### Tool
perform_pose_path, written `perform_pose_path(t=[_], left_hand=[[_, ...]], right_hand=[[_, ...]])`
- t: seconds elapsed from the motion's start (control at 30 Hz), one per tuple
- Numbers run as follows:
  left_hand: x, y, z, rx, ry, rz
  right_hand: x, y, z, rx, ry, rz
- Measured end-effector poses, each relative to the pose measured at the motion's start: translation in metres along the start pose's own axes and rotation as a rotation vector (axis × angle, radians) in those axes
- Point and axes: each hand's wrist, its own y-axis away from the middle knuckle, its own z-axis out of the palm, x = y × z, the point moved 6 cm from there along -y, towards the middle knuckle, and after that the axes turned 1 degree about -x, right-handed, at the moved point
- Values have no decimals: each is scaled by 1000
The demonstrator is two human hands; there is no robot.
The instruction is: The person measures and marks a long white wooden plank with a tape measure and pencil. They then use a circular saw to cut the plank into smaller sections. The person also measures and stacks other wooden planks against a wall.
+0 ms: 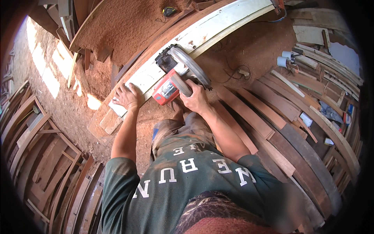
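Observation:
A red and black circular saw [166, 90] with a silver blade guard lies over a long white-painted board [222, 24]. My right hand [196, 99] is wrapped round the saw's rear handle. The blade side is toward the right, and the guard hides the blade itself. My left hand [127, 97] lies flat with its fingers spread on the near left end of the board, to the left of the saw. Beneath the white board runs a brown timber [151, 48], dusted with sawdust. A short wooden offcut [110, 121] sits by the near end.
Heaped sawdust [120, 27] covers the far left, with a tape measure [168, 11] on it. Brown planks [249, 113] are stacked at my right. Wooden frames [46, 163] stand at the left. A loose cable [235, 73] curls on the ground beyond the saw.

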Motion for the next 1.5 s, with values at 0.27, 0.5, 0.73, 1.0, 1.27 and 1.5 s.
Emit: perform_pose_path(t=[0.27,0.5,0.73,1.0,1.27,1.5], left_hand=[[2,1,0,-12,-15,1],[2,2,-1,13,-15,9],[26,6,-30,-112,0,-11],[21,2,-8,-104,15,0],[26,-1,-9,-85,18,-10],[24,-3,-4,-76,24,-10]], right_hand=[[-5,-10,5,-18,-22,0],[-5,-18,9,46,7,-55],[-4,-29,11,22,-18,-62],[-11,-42,8,45,-17,-93],[-2,-59,18,62,1,-133],[-10,-72,20,37,-25,-153]])
